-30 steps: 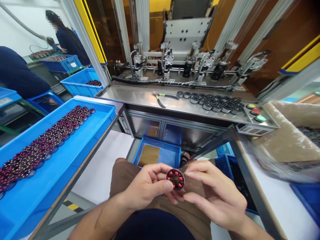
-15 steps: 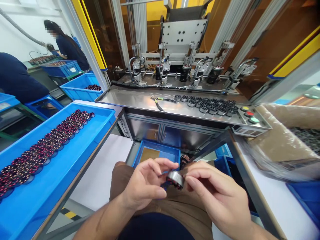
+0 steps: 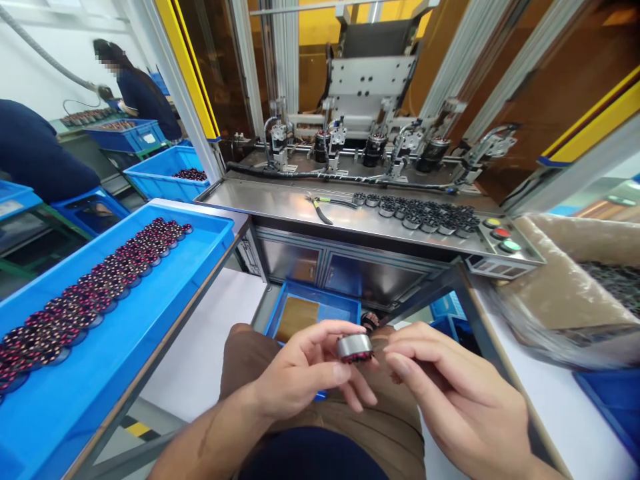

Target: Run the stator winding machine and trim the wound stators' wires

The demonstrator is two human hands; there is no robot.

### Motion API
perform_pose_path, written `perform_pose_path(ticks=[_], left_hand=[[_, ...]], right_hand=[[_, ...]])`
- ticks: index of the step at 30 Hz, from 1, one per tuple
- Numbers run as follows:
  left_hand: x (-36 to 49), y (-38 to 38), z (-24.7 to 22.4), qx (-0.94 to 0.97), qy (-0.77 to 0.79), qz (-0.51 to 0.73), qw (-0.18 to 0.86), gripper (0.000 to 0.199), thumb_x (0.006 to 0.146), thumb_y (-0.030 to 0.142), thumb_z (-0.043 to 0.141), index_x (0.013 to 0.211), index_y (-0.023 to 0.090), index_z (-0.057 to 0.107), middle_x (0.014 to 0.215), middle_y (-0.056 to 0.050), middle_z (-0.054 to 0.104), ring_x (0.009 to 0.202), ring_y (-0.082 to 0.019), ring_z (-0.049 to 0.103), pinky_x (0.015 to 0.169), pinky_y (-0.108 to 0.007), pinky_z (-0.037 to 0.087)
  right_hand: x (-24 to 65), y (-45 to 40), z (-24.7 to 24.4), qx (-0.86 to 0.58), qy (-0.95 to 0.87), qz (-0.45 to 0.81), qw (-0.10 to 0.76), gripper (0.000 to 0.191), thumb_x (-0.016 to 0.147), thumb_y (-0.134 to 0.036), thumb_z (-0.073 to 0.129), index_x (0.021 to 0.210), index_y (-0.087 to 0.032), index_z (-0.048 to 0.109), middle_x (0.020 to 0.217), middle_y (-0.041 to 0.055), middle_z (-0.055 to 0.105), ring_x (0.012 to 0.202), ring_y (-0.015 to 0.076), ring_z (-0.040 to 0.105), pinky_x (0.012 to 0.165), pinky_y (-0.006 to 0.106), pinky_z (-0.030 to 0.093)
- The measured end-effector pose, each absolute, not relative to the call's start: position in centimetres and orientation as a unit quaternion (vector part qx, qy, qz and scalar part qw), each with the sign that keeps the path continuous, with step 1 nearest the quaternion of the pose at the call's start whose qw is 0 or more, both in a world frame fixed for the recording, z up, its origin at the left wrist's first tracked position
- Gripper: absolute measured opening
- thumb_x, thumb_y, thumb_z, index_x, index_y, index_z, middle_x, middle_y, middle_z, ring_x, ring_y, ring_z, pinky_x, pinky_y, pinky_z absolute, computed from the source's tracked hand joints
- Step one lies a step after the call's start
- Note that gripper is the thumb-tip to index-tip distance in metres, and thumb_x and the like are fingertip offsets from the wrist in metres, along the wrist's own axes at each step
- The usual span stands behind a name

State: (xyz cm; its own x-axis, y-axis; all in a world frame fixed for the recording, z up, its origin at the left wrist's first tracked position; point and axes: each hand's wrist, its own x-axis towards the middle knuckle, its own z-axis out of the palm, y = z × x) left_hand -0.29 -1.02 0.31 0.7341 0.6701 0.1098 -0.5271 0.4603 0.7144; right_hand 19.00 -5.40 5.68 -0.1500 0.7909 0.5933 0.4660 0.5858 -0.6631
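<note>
Above my lap, my left hand [image 3: 307,367] holds a small motor stator [image 3: 355,345] between thumb and fingers. Its smooth silver metal band faces me, and dark teeth with reddish windings show along its lower edge. Just to the right, my right hand [image 3: 460,390] is closed, thumb and fingertips pinched together a short gap from the stator. Whatever those fingertips may hold is too small to make out.
On the left, a blue tray [image 3: 200,250] bears rows of wound stators [image 3: 105,290]. Pliers [image 3: 323,208] and several dark-topped metal cores [image 3: 425,215] lie on the machine's steel ledge. Control buttons [image 3: 500,233] and a plastic-lined box [image 3: 560,267] are at right. Two people sit at far left.
The stator has turned more level in my left hand, its silver side now facing me. My right hand has moved a little to the right, away from it.
</note>
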Motion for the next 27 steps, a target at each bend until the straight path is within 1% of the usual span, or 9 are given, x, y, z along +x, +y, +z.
perform_pose_path(ticks=[3, 6, 8, 10, 13, 19, 23, 25, 27], left_hand=[[-0.5, -1.3, 1.1, 0.386, 0.072, 0.434, 0.811, 0.036, 0.077, 0.006, 0.077, 0.106, 0.027, 0.07, 0.122, -0.003, 0.069, 0.116, -0.022, 0.068, 0.09, -0.033, 0.058], [-0.5, -1.1, 1.2, 0.355, 0.06, 0.468, 0.807, 0.03, 0.074, 0.016, 0.083, 0.1, 0.025, 0.07, 0.116, -0.002, 0.072, 0.128, -0.024, 0.06, 0.099, -0.035, 0.053], [-0.2, -0.8, 0.7, 0.335, 0.072, 0.411, 0.844, 0.031, 0.082, 0.036, 0.078, 0.108, 0.02, 0.071, 0.108, -0.007, 0.076, 0.113, -0.022, 0.069, 0.093, -0.032, 0.056], [0.2, -0.7, -0.2, 0.321, 0.054, 0.271, 0.906, 0.052, 0.089, 0.059, 0.061, 0.106, 0.011, 0.072, 0.097, -0.014, 0.078, 0.09, -0.023, 0.075, 0.077, -0.033, 0.059], [0.5, -0.9, -1.2, 0.315, 0.005, 0.135, 0.939, 0.072, 0.089, 0.071, 0.047, 0.099, 0.005, 0.073, 0.077, -0.017, 0.076, 0.071, -0.027, 0.075, 0.059, -0.033, 0.058], [0.2, -1.4, 0.1, 0.376, 0.094, 0.303, 0.871, 0.043, 0.089, 0.034, 0.07, 0.128, 0.019, 0.062, 0.097, -0.009, 0.073, 0.073, -0.017, 0.075, 0.06, -0.024, 0.057], [0.0, -1.4, 0.9, 0.393, 0.084, 0.428, 0.809, 0.043, 0.069, 0.009, 0.084, 0.106, 0.026, 0.068, 0.115, -0.003, 0.068, 0.108, -0.02, 0.07, 0.088, -0.03, 0.058], [0.1, -1.1, 0.8, 0.376, 0.078, 0.458, 0.802, 0.037, 0.065, 0.015, 0.088, 0.094, 0.024, 0.068, 0.114, -0.002, 0.069, 0.124, -0.024, 0.062, 0.102, -0.036, 0.051], [0.3, -0.7, 0.3, 0.354, 0.104, 0.429, 0.825, 0.036, 0.072, 0.038, 0.086, 0.1, 0.023, 0.068, 0.113, -0.005, 0.071, 0.122, -0.025, 0.062, 0.103, -0.037, 0.05]], right_hand=[[18.7, -5.4, 5.7, -0.436, -0.725, 0.183, 0.501, 0.015, 0.094, -0.009, 0.056, 0.086, -0.018, 0.065, 0.075, 0.0009, 0.066, 0.072, 0.01, 0.065, 0.066, 0.021, 0.054], [18.7, -5.4, 5.8, -0.404, -0.733, 0.218, 0.502, 0.015, 0.093, -0.007, 0.055, 0.088, -0.018, 0.064, 0.073, 0.0007, 0.065, 0.07, 0.0108, 0.065, 0.065, 0.022, 0.055], [18.9, -5.3, 5.9, -0.367, -0.748, 0.237, 0.499, 0.016, 0.091, -0.005, 0.056, 0.092, -0.019, 0.064, 0.075, 0.0006, 0.067, 0.07, 0.0109, 0.065, 0.064, 0.022, 0.056], [19.1, -5.2, 5.9, -0.342, -0.761, 0.243, 0.494, 0.018, 0.089, -0.003, 0.058, 0.096, -0.018, 0.064, 0.078, 0.0013, 0.068, 0.073, 0.011, 0.066, 0.066, 0.022, 0.057], [19.6, -5.2, 5.8, -0.334, -0.773, 0.238, 0.483, 0.019, 0.087, -0.003, 0.061, 0.098, -0.018, 0.065, 0.082, 0.0022, 0.07, 0.075, 0.0114, 0.067, 0.068, 0.022, 0.057], [19.8, -5.5, 5.8, -0.399, -0.736, 0.228, 0.497, 0.016, 0.089, -0.006, 0.063, 0.092, -0.021, 0.066, 0.079, -0.0005, 0.069, 0.073, 0.0109, 0.067, 0.066, 0.022, 0.055], [19.1, -5.3, 5.7, -0.444, -0.702, 0.218, 0.513, 0.014, 0.092, -0.01, 0.061, 0.084, -0.02, 0.065, 0.073, -0.0003, 0.067, 0.069, 0.0116, 0.065, 0.064, 0.024, 0.054], [19.0, -5.0, 5.6, -0.43, -0.707, 0.224, 0.515, 0.014, 0.093, -0.011, 0.06, 0.083, -0.02, 0.065, 0.071, -0.0002, 0.066, 0.068, 0.0118, 0.065, 0.064, 0.024, 0.055], [19.0, -4.9, 5.4, -0.396, -0.725, 0.232, 0.513, 0.012, 0.092, -0.01, 0.061, 0.086, -0.019, 0.066, 0.073, 0.0003, 0.068, 0.069, 0.0118, 0.066, 0.066, 0.025, 0.056]])
